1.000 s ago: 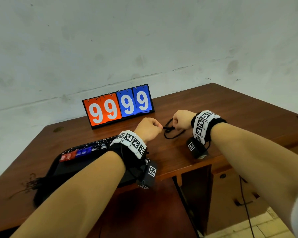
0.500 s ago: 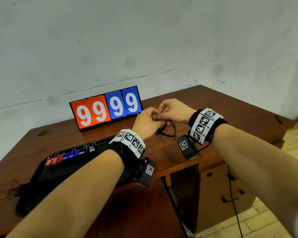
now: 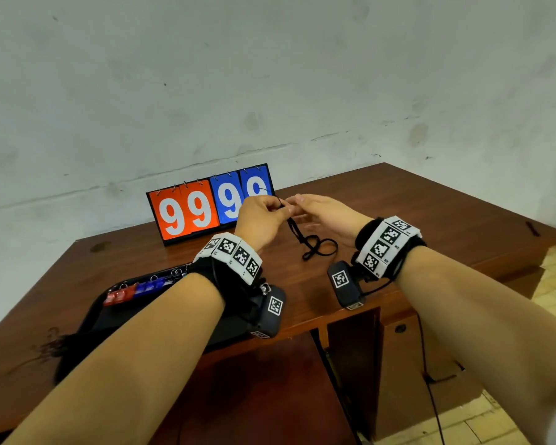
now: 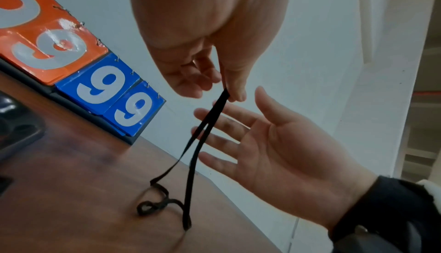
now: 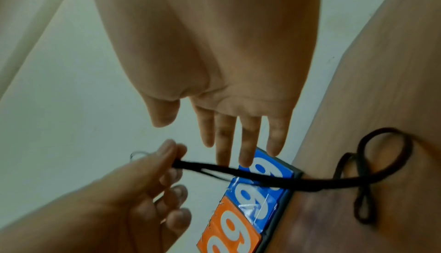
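Observation:
A thin black cord [image 3: 318, 248] rises from the wooden table [image 3: 430, 213], where its lower end lies in small loops. My left hand [image 3: 270, 213] pinches the upper end between thumb and forefinger, above the table and in front of the scoreboard. The left wrist view shows the doubled cord [image 4: 193, 155] hanging from that pinch [image 4: 226, 93]. My right hand [image 3: 321, 210] is just right of the left, with straight, spread fingers that hold nothing. Its palm [image 4: 286, 147] faces the cord. From the right wrist, the right fingers [image 5: 245, 140] hover above the taut cord [image 5: 286, 181].
A flip scoreboard [image 3: 190, 213] reading 99 in orange and 99 in blue stands at the back against the wall. A black tray [image 3: 116, 319] with red and blue tags on rings lies at the left near the table's front edge. Tiled floor lies below on the right.
Both hands have risen and moved toward the scoreboard. My right hand has let go of the cord and opened. The left hand has pulled the cord's end up off the table.

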{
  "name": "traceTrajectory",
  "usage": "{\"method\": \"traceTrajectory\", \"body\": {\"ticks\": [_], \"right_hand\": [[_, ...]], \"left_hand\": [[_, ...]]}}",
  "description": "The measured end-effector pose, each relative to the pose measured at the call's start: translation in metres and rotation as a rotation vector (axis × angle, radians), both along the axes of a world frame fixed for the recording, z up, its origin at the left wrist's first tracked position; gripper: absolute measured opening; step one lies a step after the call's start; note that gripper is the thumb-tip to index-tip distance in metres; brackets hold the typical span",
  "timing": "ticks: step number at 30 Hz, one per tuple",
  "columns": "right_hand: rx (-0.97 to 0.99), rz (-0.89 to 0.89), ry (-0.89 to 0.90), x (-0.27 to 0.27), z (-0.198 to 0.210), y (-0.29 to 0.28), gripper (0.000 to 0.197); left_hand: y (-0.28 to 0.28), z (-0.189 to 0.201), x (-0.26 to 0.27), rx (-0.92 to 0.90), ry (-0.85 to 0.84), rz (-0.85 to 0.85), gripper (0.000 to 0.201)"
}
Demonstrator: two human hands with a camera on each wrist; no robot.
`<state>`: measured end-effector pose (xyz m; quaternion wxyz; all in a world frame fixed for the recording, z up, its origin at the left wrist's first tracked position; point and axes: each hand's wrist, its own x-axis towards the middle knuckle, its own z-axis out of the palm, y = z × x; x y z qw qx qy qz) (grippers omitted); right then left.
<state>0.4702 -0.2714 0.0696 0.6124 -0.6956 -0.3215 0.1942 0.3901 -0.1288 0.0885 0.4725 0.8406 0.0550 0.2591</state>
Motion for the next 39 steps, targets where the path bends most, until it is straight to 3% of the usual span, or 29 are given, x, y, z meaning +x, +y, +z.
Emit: {"method": "traceTrajectory", "body": {"ticks": [5, 10, 20, 23, 27, 33, 39], "right_hand": [[0.116, 0.138, -0.065, -0.025, 0.007, 0.029, 0.034], [0.051, 0.036, -0.222, -0.039, 0.018, 0.042, 0.031], [-0.052, -0.114, -0.161, -0.065, 0.039, 0.048, 0.014], [-0.066, -0.128, -0.167, -0.078, 0.051, 0.049, 0.017], [-0.079, -0.144, -0.207, -0.093, 0.061, 0.054, 0.015], [-0.128, -0.145, -0.213, -0.113, 0.064, 0.067, 0.014], [-0.157, -0.146, -0.265, -0.131, 0.058, 0.083, 0.013]], "left_hand": [[0.011, 0.013, -0.017, -0.109, 0.024, 0.033, 0.01], [0.032, 0.021, -0.04, -0.136, 0.002, 0.083, 0.002], [0.08, 0.049, -0.095, -0.241, -0.103, 0.221, 0.003], [0.094, 0.053, -0.111, -0.244, -0.118, 0.267, 0.001], [0.116, 0.054, -0.133, -0.232, -0.165, 0.341, 0.013], [0.159, 0.051, -0.17, -0.217, -0.187, 0.449, 0.004], [0.194, 0.036, -0.198, -0.209, -0.175, 0.502, 0.008]]}}
